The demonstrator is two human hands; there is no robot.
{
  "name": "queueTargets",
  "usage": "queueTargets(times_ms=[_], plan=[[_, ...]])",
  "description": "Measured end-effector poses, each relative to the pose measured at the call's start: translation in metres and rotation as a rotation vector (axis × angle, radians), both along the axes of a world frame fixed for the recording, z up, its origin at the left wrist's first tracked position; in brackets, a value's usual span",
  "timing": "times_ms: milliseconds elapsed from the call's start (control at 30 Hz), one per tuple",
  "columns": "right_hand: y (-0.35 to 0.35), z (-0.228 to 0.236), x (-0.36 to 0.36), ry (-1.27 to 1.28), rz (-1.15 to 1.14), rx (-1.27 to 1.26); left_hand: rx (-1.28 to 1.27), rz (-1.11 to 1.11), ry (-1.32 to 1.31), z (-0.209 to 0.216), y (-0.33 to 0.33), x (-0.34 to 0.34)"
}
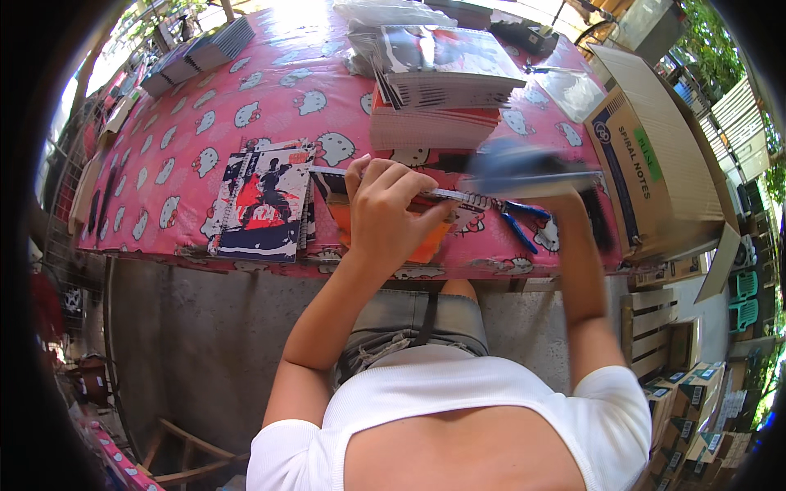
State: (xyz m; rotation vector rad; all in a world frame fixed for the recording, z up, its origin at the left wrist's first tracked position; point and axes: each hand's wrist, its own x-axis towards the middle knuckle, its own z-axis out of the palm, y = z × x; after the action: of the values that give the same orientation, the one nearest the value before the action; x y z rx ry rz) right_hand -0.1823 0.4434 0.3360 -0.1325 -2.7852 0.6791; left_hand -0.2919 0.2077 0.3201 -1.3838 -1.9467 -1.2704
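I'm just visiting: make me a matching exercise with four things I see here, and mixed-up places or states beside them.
Column 1
1. The person's left hand
2. The person's right hand
3. Metal pliers with blue handles
4. Large brown cardboard box

Column 2
A. Lying on the pink printed tablecloth
B. Standing to the far right, flaps open
C. Gripping a spiral-bound notebook
D. Holding a motion-blurred blue object

Right pairs: 1-C, 2-D, 3-A, 4-B
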Motion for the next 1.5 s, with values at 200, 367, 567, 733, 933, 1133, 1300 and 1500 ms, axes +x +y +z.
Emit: queueTargets(times_ms=[200, 367, 567, 733, 933, 1133, 1300, 1500], plan=[[0.023, -0.013, -0.003, 0.193, 0.225, 0.098, 0.049, 0.007, -0.079, -0.001, 0.010, -0.003], [0.016, 0.002, -0.021, -0.109, 0.113, -1.011, -0.109, 0.160, -0.019, 0.016, -0.012, -0.009], [-0.016, -0.002, -0.045, 0.019, 0.411, -1.208, -0.171, 0.424, -0.075, 0.006, -0.032, -0.025], [-0.016, -0.001, -0.058, 0.062, 0.190, -0.579, 0.011, 0.133, -0.216, 0.007, -0.027, -0.033], [-0.029, 0.005, -0.057, 0.014, 0.339, -0.701, 0.031, 0.159, -0.196, 0.003, -0.032, -0.039], [-0.048, 0.007, -0.076, 0.032, 0.110, -0.230, 0.039, 0.110, -0.388, 0.000, -0.038, -0.041], [-0.047, 0.005, -0.083, -0.005, 0.408, -0.872, 0.285, -0.048, -0.729, -0.012, -0.038, -0.045], [-0.058, 0.006, -0.103, 0.026, 0.382, -0.338, 0.418, -0.192, -0.924, -0.018, -0.049, -0.056]])
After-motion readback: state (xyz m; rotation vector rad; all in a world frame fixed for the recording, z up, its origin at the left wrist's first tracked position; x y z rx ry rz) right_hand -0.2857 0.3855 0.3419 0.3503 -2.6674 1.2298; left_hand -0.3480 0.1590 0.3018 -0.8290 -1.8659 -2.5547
